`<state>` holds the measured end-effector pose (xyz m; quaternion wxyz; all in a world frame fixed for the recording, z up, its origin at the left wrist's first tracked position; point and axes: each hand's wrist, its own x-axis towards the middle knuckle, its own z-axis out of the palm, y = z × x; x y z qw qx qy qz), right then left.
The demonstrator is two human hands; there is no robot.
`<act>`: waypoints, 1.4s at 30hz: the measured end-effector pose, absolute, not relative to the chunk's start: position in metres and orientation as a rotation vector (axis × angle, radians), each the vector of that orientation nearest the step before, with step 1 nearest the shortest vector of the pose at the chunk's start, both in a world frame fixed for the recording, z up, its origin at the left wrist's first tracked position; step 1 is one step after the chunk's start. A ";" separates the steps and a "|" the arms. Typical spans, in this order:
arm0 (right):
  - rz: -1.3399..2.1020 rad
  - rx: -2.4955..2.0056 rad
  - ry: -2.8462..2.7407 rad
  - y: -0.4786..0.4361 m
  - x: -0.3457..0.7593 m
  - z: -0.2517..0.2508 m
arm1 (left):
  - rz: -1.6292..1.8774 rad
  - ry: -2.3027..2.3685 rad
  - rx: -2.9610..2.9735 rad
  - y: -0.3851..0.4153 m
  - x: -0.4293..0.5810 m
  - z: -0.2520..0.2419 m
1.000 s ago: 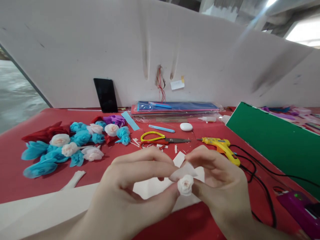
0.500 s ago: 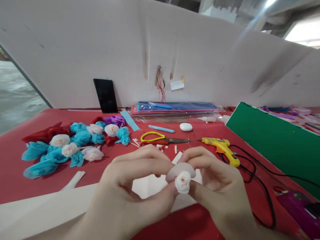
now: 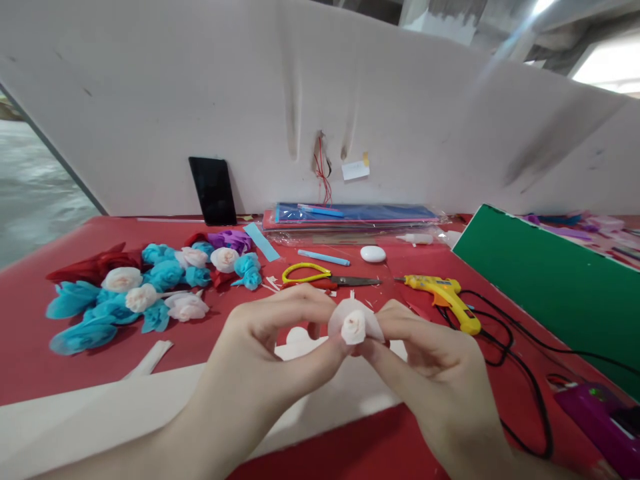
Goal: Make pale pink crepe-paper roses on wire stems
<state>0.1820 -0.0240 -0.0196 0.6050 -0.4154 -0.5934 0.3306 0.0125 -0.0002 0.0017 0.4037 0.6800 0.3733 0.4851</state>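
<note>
Both hands pinch a small white paper rose (image 3: pixel 354 324) with a pinkish centre, held above the red table (image 3: pixel 30 307). My left hand (image 3: pixel 270 360) grips its left side with thumb and curled fingers. From the right, my right hand (image 3: pixel 430 373) pinches the outer petal. A white paper sheet (image 3: pixel 150 407) lies under my hands.
A pile of blue, white, red and purple paper flowers (image 3: pixel 145 287) lies at the left. Yellow-handled scissors (image 3: pixel 320 277), a yellow glue gun (image 3: pixel 443 297) with a black cord, a blue pen (image 3: pixel 323 257), a black phone (image 3: pixel 213 191), wrapped paper sheets (image 3: pixel 350 217) and a green board (image 3: pixel 550 280) surround my hands.
Both hands have lifted the rose up and slightly to the left. The loose outer petal now wraps more closely round the bud.
</note>
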 end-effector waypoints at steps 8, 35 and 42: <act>0.785 -1.031 -1.376 -0.022 0.182 -0.023 | 1.156 0.859 1.587 0.000 0.016 -0.007; 1.016 -1.056 -1.163 -0.024 0.179 -0.022 | 1.065 0.572 1.148 -0.005 0.018 -0.026; 1.258 -1.020 -1.137 -0.038 0.189 -0.024 | 1.040 0.581 1.201 -0.006 0.016 -0.018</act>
